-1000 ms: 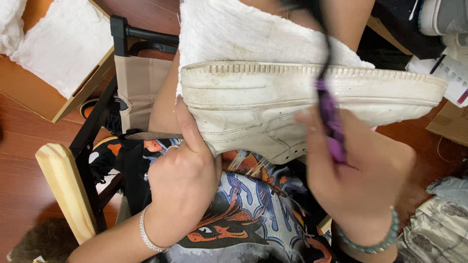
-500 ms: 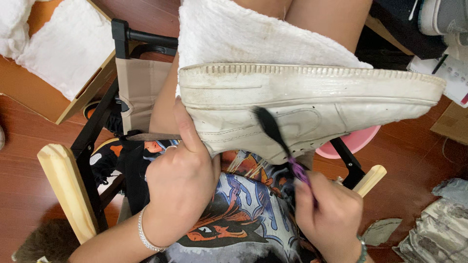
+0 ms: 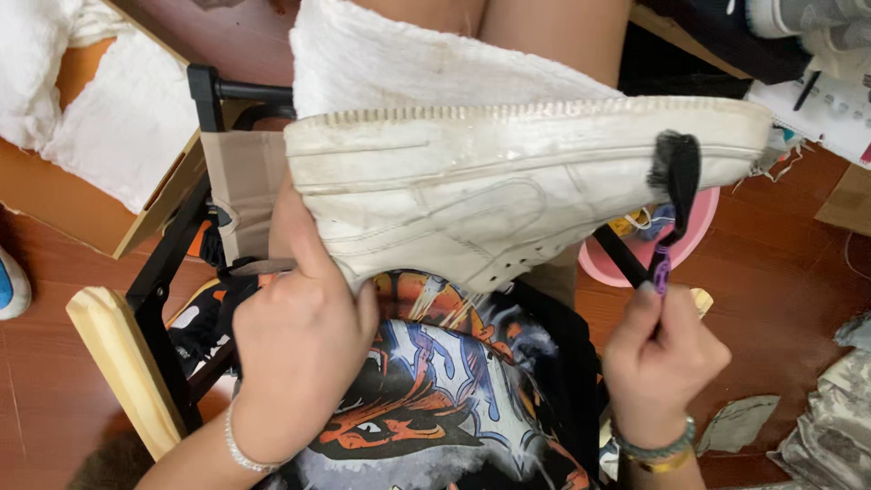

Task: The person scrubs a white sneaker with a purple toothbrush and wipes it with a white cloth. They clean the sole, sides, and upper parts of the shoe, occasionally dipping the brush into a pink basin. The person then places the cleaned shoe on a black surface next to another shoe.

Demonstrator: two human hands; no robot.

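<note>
A dirty white sneaker (image 3: 508,195) lies on its side over my lap, sole edge up, toe to the right. My left hand (image 3: 299,349) grips its heel end from below, thumb up along the side. My right hand (image 3: 662,358) holds a small brush with a purple handle and black bristles (image 3: 676,172); the bristles touch the sneaker's toe end near the sole. A white towel (image 3: 408,63) covers my knees behind the sneaker.
I sit on a folding chair with a black frame (image 3: 172,272) and wooden armrest (image 3: 122,367). A pink basin (image 3: 685,240) sits on the wooden floor to the right. A cardboard box with white cloth (image 3: 118,136) stands at left. Rags (image 3: 830,426) lie at bottom right.
My right hand has moved the brush from the middle of the sneaker's side to its toe end at the right. The left hand keeps its grip on the heel.
</note>
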